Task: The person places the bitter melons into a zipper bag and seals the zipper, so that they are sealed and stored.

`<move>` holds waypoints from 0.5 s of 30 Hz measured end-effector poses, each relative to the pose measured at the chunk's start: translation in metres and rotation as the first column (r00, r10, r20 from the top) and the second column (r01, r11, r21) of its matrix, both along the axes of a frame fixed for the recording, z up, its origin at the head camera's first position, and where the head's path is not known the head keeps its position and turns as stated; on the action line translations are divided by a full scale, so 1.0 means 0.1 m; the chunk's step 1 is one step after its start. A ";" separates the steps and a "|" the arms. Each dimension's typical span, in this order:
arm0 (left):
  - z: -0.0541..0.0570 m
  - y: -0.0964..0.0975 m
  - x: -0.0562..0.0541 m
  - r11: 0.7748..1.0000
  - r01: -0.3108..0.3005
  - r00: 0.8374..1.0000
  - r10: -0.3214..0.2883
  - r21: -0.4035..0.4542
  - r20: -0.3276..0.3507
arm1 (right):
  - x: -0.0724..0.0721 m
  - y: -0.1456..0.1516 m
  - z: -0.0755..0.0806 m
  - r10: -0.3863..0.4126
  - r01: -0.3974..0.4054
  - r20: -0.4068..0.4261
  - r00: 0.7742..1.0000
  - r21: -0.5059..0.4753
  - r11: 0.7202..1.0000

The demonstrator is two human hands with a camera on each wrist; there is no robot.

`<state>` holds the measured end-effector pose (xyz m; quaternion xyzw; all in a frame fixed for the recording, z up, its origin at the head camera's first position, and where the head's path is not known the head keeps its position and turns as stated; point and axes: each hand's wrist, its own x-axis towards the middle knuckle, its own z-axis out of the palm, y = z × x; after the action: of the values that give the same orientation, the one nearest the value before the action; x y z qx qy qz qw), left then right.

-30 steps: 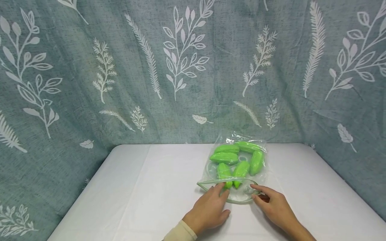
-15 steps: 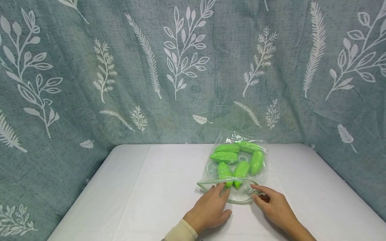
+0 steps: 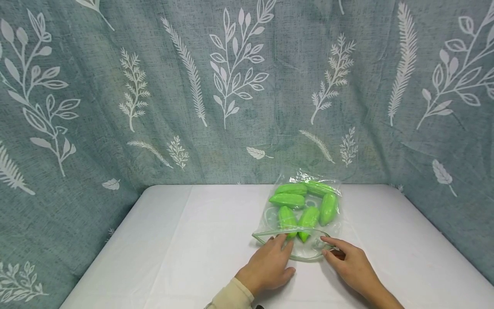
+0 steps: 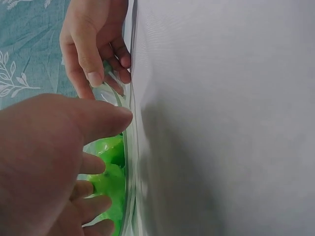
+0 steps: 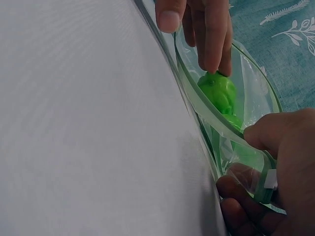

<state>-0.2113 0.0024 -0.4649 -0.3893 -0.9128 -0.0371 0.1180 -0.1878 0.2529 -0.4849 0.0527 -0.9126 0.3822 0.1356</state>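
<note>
A clear zip bag (image 3: 306,259) with a green-edged mouth lies flat, its mouth held apart toward the person. Inside are several bright green, ridged, elongated vegetables. My left hand (image 3: 267,265) reaches into the mouth with fingers extended; in the right wrist view its fingertips touch the end of a green vegetable (image 5: 216,91). The thumb stays outside. At the mouth's right corner, my right hand (image 3: 353,262) pinches the bag's rim between thumb and fingers, close to a white slider (image 5: 270,179). Part of that corner is hidden behind the hand.
A white-covered table (image 3: 208,240) carries the bag near its right half. Behind it and along both sides hangs a blue-green curtain (image 3: 173,94) with white leaf prints. The bag's far end reaches the table's back edge.
The front-left green vegetable has slid slightly deeper into the bag, and the upper-left pair has shifted back a little. My right hand has kept its place on the rim.
</note>
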 end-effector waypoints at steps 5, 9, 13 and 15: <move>0.01 0.01 -0.01 1.000 0.010 1.000 -0.011 0.022 0.010 | 0.00 0.01 -0.01 0.002 -0.002 -0.006 1.000 -0.006 1.000; 0.01 0.02 -0.02 1.000 0.010 1.000 -0.010 0.021 0.017 | 0.00 0.01 -0.02 0.002 -0.002 -0.023 1.000 -0.001 1.000; 0.01 0.03 -0.04 1.000 -0.005 1.000 0.005 0.009 0.027 | 0.00 0.01 -0.02 0.013 -0.013 -0.036 0.999 -0.002 1.000; 0.02 0.03 -0.05 1.000 -0.009 1.000 0.009 0.006 0.028 | 0.00 0.01 -0.02 0.020 -0.021 -0.036 0.999 -0.009 1.000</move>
<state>-0.2162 0.0054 -0.4633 -0.3841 -0.9160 -0.0451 0.1064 -0.1880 0.2541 -0.4873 0.0681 -0.9075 0.3871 0.1480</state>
